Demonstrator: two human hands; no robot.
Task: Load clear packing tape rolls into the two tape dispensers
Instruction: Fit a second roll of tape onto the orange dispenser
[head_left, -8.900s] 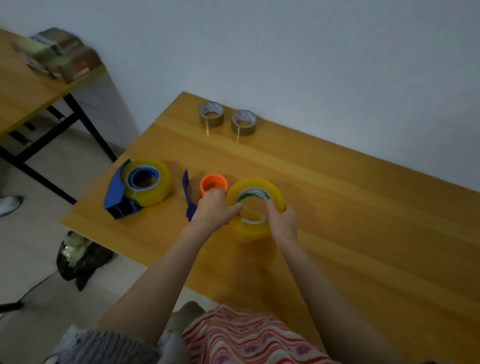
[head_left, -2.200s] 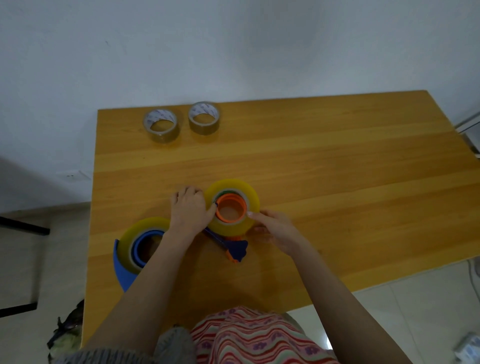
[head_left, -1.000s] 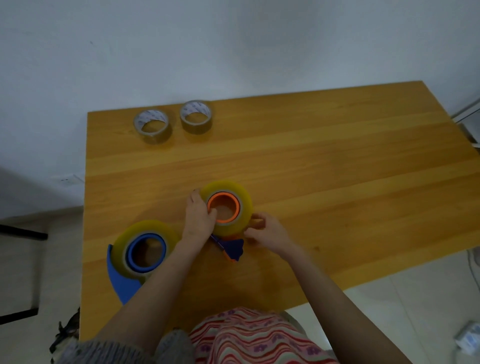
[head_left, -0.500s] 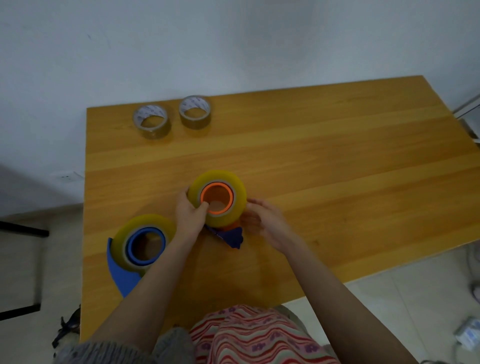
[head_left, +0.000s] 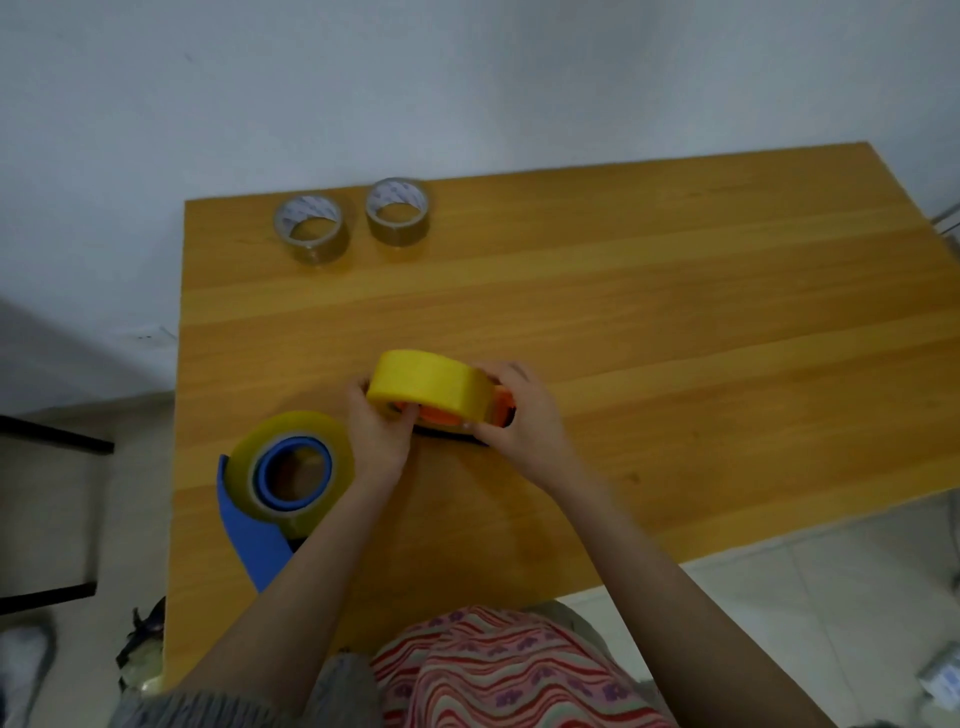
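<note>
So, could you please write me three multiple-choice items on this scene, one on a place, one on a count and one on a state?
1. Where is the blue tape dispenser?
A. near the table's front-left corner
B. beside the wall
C. on the floor

2. How many small tape rolls stand at the table's far edge?
A. one
B. two
C. four

3. What is the state of the yellow tape roll?
A. lying flat, untouched
B. held on edge between both hands
C. stacked on another roll

Answers:
1 A: it lies by the near left edge, a clear roll on it.
2 B: the left small roll and the right small roll stand side by side.
3 B: the left hand and the right hand grip it, with the orange dispenser showing beneath.
</note>
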